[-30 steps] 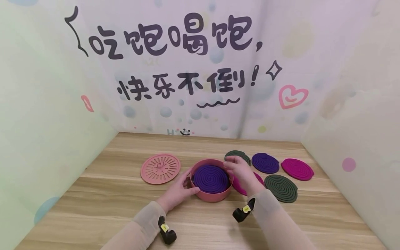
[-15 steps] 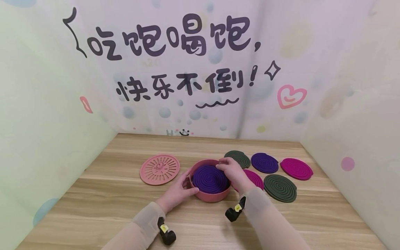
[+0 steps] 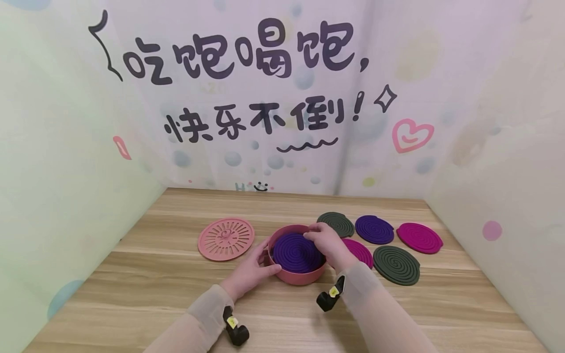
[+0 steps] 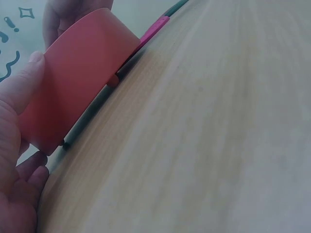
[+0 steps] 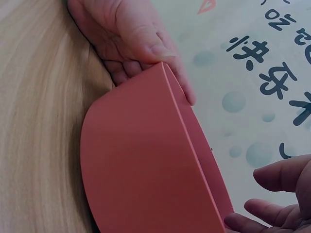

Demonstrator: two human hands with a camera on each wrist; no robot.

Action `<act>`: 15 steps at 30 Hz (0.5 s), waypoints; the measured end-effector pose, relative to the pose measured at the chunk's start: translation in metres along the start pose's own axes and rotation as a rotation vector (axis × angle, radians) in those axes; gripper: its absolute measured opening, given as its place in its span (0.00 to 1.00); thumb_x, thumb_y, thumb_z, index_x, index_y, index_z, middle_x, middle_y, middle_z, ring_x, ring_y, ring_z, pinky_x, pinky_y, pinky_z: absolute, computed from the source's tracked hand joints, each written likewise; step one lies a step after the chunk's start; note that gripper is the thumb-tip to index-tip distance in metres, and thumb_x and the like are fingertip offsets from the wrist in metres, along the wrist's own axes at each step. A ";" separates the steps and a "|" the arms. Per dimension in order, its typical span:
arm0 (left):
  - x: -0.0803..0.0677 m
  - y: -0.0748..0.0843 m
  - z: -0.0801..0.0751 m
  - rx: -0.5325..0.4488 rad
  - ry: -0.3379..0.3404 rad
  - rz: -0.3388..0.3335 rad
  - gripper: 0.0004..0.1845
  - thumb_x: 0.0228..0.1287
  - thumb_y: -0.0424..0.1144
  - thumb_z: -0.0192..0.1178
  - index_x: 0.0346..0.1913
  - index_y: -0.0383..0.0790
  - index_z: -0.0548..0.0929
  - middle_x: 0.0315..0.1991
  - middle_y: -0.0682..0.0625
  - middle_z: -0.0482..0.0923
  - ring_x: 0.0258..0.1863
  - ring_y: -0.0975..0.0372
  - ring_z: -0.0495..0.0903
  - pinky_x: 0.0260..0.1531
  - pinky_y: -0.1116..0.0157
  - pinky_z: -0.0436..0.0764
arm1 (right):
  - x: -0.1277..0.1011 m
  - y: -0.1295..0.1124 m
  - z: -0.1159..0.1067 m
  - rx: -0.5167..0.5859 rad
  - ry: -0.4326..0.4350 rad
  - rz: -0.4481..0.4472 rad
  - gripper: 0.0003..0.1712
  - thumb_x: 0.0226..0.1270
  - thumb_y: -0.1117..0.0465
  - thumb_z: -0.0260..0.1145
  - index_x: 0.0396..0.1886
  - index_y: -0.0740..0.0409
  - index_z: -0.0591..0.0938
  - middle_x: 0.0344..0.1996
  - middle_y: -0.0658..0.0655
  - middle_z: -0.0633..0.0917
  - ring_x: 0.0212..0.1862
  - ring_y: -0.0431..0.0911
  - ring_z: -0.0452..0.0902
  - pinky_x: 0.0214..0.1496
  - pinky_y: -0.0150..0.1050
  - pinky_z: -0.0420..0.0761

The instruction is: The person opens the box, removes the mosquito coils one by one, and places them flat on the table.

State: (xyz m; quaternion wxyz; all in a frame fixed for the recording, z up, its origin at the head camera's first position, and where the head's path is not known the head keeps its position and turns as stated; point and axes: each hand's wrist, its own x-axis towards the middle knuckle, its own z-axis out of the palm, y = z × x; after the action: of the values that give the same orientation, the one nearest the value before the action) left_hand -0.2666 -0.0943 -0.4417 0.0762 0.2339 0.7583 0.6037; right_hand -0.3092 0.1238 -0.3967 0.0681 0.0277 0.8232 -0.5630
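A round pink mosquito coil box [image 3: 295,278] stands on the wooden table without its lid, and a purple mosquito coil [image 3: 296,252] lies inside it. My left hand [image 3: 248,273] grips the box from the left, thumb at the near rim and fingers round the side. In the left wrist view, that hand's fingers curl low by the base of the box [image 4: 80,73]. My right hand [image 3: 332,245] reaches over the right rim, fingers above the coil's right edge. The right wrist view shows its thumb and fingers [image 5: 272,213] apart at the rim of the box.
The slotted pink lid [image 3: 226,239] lies flat at the left. Several loose coils lie to the right: green [image 3: 396,264], purple [image 3: 374,230] and magenta [image 3: 419,238], with another magenta coil [image 3: 359,252] partly behind my right hand. A printed curtain [image 3: 265,162] closes off the back.
My right hand has moved left from the outer right rim, over the edge of the box toward the purple coil. My left hand and the box have stayed in place.
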 end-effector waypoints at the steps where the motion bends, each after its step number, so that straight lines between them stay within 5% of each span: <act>1: 0.000 0.000 0.000 0.004 0.000 -0.002 0.41 0.53 0.40 0.60 0.66 0.41 0.48 0.61 0.41 0.54 0.57 0.52 0.58 0.54 0.54 0.58 | 0.000 0.000 0.000 0.003 0.001 0.003 0.22 0.56 0.58 0.59 0.51 0.60 0.70 0.48 0.59 0.71 0.52 0.52 0.63 0.53 0.53 0.62; 15: 0.000 0.000 0.000 0.019 0.007 -0.019 0.41 0.53 0.40 0.60 0.66 0.42 0.48 0.62 0.41 0.53 0.58 0.51 0.58 0.55 0.55 0.58 | 0.000 0.000 0.000 0.022 0.003 0.006 0.21 0.56 0.58 0.59 0.50 0.59 0.70 0.47 0.58 0.72 0.51 0.51 0.64 0.54 0.53 0.62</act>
State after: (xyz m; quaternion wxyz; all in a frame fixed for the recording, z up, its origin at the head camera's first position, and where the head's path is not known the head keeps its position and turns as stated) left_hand -0.2662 -0.0946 -0.4415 0.0769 0.2254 0.7663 0.5967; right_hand -0.3088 0.1234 -0.3964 0.0683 0.0317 0.8168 -0.5719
